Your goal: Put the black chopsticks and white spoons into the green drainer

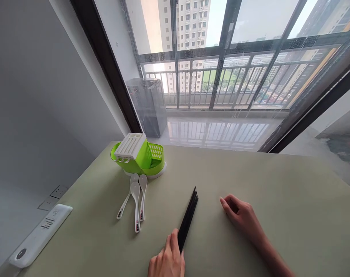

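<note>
A bundle of several black chopsticks [187, 217] lies slanted on the table, tips pointing away from me. My left hand [167, 257] is closed around their near end, which its fingers partly cover. To the right of the chopsticks, my right hand [239, 211] rests loosely curled on the tabletop, with nothing visible in it. On the left, three white spoons with dark marks on their handles lie together: one in front [136, 204], one angled left [125, 204] and one on the right [143, 196]. Their bowls are near a green utensil holder [140, 163] with a white slotted top [130, 145].
The pale green table [235, 177] reaches back to a large glass window [221, 77]. A long white device with a dark oval [42, 234] lies along the left edge, near a wall socket [59, 191]. Behind the glass stands a grey box-like object [150, 107].
</note>
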`<state>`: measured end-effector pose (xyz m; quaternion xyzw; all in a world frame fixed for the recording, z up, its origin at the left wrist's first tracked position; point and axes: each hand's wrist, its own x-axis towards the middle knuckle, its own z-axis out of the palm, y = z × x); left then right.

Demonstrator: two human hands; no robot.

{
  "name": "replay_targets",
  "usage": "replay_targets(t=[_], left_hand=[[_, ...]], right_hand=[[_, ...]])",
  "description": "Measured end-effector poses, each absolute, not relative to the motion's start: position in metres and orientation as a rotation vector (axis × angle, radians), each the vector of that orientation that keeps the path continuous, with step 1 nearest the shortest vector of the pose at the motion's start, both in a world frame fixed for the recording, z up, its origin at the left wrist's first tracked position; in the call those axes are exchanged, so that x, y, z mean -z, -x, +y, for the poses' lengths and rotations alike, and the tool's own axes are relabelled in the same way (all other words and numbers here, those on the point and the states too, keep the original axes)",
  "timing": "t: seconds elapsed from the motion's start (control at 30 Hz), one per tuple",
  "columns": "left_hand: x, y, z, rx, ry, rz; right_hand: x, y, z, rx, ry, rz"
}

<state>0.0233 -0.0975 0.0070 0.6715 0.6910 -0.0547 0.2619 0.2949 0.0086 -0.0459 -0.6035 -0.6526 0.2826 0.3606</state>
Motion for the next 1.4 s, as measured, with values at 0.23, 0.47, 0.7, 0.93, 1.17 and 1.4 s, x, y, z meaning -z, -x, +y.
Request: replay_targets(t=[0.23, 0.47, 0.7, 0.93, 1.17, 1.4], left_hand=[[-0.005, -0.017, -0.098, 0.117, -1.899, 1.866], [-0.024, -0.007, -0.094, 0.020, -1.890, 1.913], [-0.039, 0.041, -0.062, -0.332, -1.967, 2.265], [-0.038, 0.089, -0.026, -0.335, -1.969, 2.562], [-0.036, 0.082, -0.008, -0.061, -1.944, 2.603], [-0.031, 0.078, -0.001, 0.004, -1.913, 2.625]], right_hand=[[0.047, -0.296, 0.009, -0.722, 1.570, -1.690], [0.045, -0.295, 0.009, -0.706, 1.562, -1.695], [0.045, -0.295, 0.009, -0.725, 1.560, -1.688], [0.045, -0.295, 0.008, -0.744, 1.564, -1.677], [0.045, -0.295, 0.008, -0.748, 1.568, -1.670], [0.048, -0.296, 0.008, -0.762, 1.571, -1.671]])
